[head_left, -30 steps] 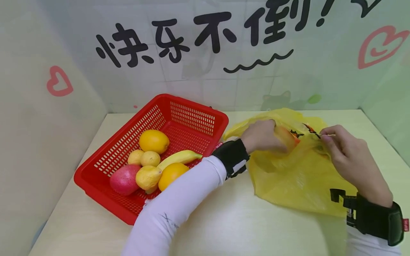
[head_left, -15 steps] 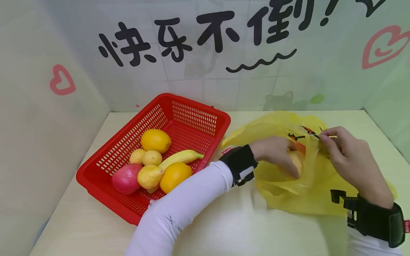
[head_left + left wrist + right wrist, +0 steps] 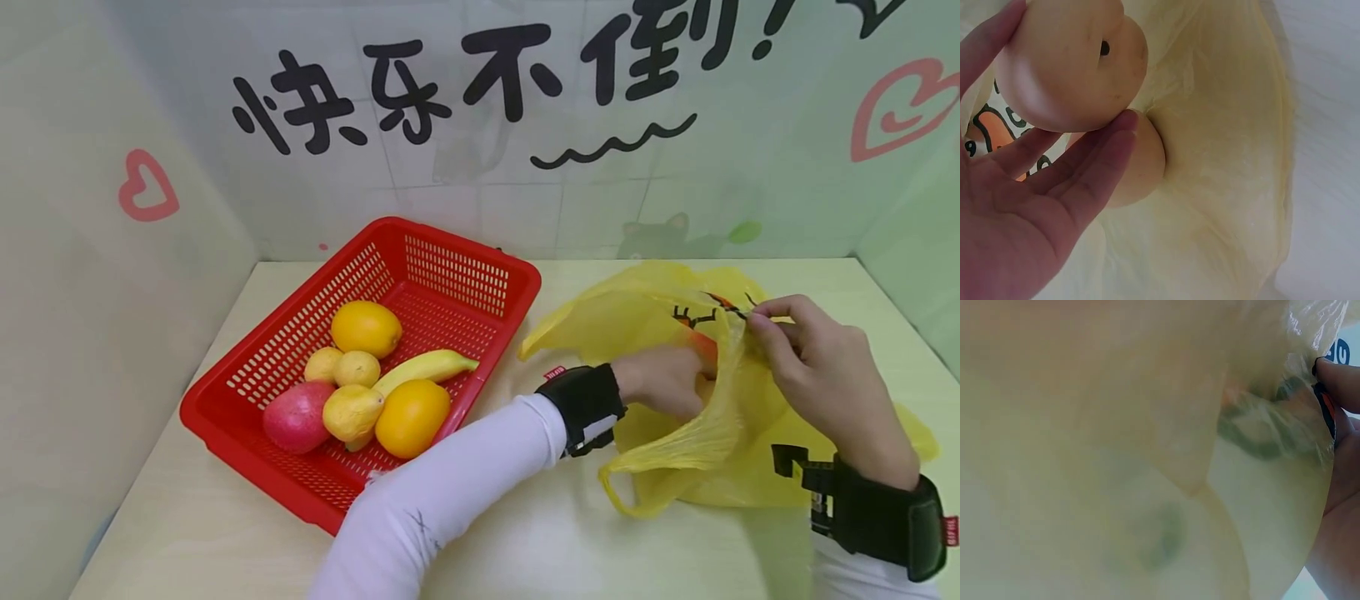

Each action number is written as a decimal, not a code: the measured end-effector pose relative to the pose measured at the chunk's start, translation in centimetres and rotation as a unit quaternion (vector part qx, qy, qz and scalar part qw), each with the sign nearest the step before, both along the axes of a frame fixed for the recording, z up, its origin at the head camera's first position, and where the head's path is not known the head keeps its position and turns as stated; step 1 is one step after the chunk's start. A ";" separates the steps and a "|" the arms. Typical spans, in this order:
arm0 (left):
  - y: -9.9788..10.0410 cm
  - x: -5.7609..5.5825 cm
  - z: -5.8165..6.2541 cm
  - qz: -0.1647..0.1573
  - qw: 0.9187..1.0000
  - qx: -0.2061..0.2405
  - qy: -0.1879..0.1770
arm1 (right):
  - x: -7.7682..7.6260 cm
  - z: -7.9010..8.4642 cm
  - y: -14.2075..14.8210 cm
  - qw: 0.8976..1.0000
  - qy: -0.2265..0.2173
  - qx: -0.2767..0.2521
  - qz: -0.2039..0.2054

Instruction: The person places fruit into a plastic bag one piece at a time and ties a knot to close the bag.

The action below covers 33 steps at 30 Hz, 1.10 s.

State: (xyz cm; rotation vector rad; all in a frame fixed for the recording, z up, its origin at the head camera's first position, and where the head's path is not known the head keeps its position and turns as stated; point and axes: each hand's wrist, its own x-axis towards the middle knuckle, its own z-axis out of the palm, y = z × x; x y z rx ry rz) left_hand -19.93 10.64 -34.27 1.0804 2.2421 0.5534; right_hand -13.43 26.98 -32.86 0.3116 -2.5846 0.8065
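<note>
My left hand reaches into the mouth of a yellow plastic bag. In the left wrist view, its thumb and fingers hold a round, pale tan fruit with a small dark spot. A second tan round fruit lies just under it, partly behind the fingertips. In the head view, the bag's edge and the hand hide the held fruit. My right hand pinches the bag's printed upper edge between thumb and fingers. Thin yellow film fills most of the right wrist view, with the right hand at its right side.
A red plastic basket stands to the left. In it lie a banana, two oranges, a pinkish-red fruit and several small yellow fruits. Printed walls surround the pale table.
My left hand has moved right and toward the front, deeper into the bag with the tan fruit. A bag handle loop now hangs at the front. The right hand stays almost still.
</note>
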 end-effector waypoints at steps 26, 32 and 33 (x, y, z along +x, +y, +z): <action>-0.2 -0.1 -1.0 -0.137 0.991 0.000 0.006 | 0.2 0.5 -0.4 1.000 -0.016 0.010 0.010; -0.1 -0.1 -1.4 -0.150 0.989 0.006 -0.001 | 0.2 0.5 -0.3 1.000 -0.014 0.016 0.003; -0.1 -0.2 -1.5 -0.155 0.988 0.007 -0.002 | 0.3 0.5 -0.3 1.000 -0.018 0.015 0.001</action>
